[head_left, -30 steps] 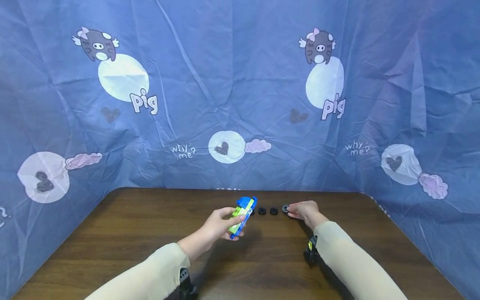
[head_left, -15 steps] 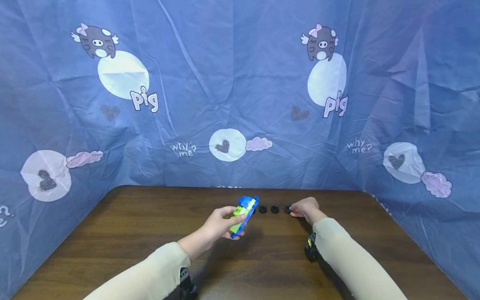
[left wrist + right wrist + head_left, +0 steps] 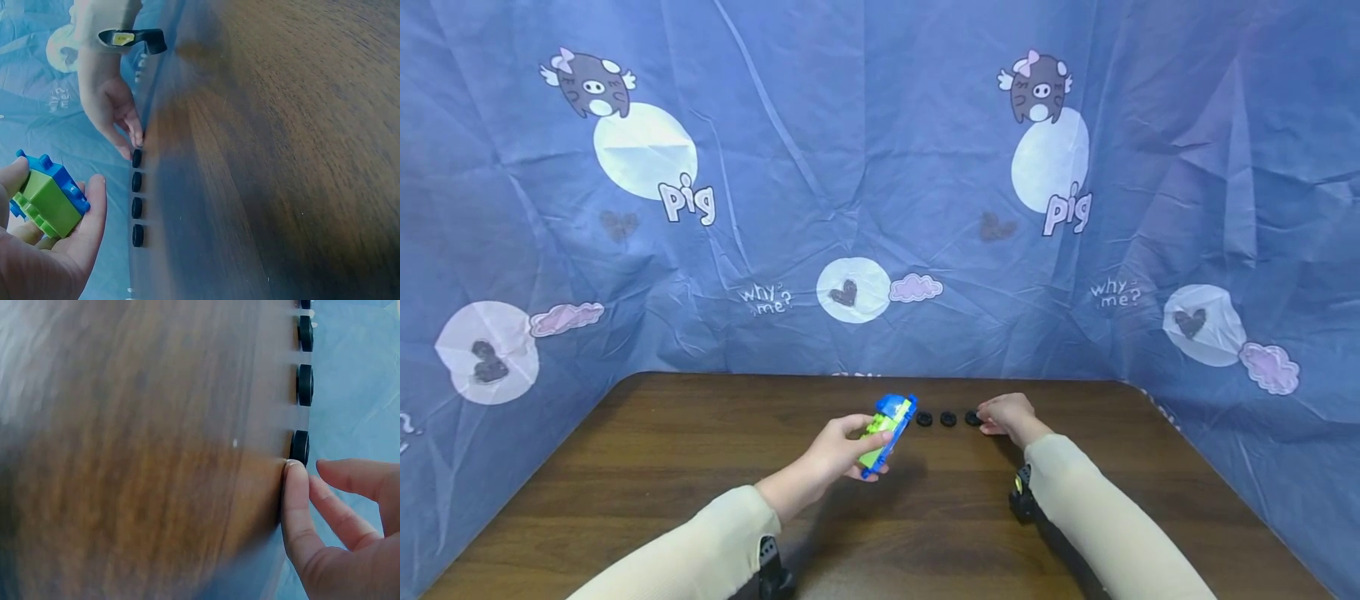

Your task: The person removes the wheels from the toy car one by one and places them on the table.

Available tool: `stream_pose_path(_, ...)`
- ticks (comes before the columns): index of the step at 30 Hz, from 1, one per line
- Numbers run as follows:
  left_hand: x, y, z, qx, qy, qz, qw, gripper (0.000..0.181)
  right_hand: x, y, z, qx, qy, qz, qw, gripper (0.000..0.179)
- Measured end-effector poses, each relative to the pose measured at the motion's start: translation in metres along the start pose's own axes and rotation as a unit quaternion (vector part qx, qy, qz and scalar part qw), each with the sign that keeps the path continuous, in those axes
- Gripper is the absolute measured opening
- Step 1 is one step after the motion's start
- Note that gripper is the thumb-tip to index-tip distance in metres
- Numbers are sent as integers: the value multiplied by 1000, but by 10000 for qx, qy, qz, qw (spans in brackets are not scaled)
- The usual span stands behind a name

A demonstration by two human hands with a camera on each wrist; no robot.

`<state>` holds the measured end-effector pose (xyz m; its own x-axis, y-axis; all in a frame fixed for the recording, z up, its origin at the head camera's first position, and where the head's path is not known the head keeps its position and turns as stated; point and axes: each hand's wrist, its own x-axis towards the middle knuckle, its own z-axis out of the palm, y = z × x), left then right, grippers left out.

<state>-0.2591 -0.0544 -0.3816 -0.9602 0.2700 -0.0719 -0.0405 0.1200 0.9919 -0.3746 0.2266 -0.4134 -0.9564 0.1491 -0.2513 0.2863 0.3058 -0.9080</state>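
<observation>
My left hand (image 3: pixel 842 446) grips a lime-green and blue toy building-block vehicle (image 3: pixel 887 433), held tilted above the table. In the left wrist view the toy block vehicle (image 3: pixel 53 200) sits between the thumb and fingers, its blue strip with knobs facing outward. Over at the far side, my right hand (image 3: pixel 1011 415) is at the rightmost small black toy wheel (image 3: pixel 972 418), which lies flat. The right wrist view shows the thumb (image 3: pixel 296 487) right at that wheel (image 3: pixel 300 447), the other fingers spread off to its side.
More black wheels line up leftward along the table's far part, including a middle wheel (image 3: pixel 948 419) and another wheel (image 3: pixel 924 418). The left wrist view shows several in the row. Behind the brown wooden table (image 3: pixel 700 467) hangs a blue printed cloth (image 3: pixel 865 208).
The rightmost wheel, earlier tilted in the right hand's fingers, now lies flat in line with the others. The left hand and the toy vehicle have barely moved.
</observation>
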Motion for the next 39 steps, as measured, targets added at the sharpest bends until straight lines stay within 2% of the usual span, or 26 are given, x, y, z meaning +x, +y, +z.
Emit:
stream_pose_path(5,-1,0,0,60,-16,-33,10000,50,-7,0,1,-266,-186,-372,9988,29)
stream_pose_path(11,-2,0,1,97,-2,-90,9999,50,0,4,3,-353,-161,-553,9977,26)
stream_pose_path(21,-3,1,0,120,9,-141,9998,50,-2,0,2,-676,17,-307,9972,20)
stream_pose_path(29,4,-2,1,152,1,-161,9998,53,-5,1,-4,-602,-80,-308,9977,24)
stream_pose_path(35,9,1,1,252,301,-235,9990,55,-14,-2,-9,-452,-347,-469,9973,28)
stream_pose_path(39,10,3,1,475,528,-200,9973,48,-24,-10,-7,-393,-610,-614,9955,31)
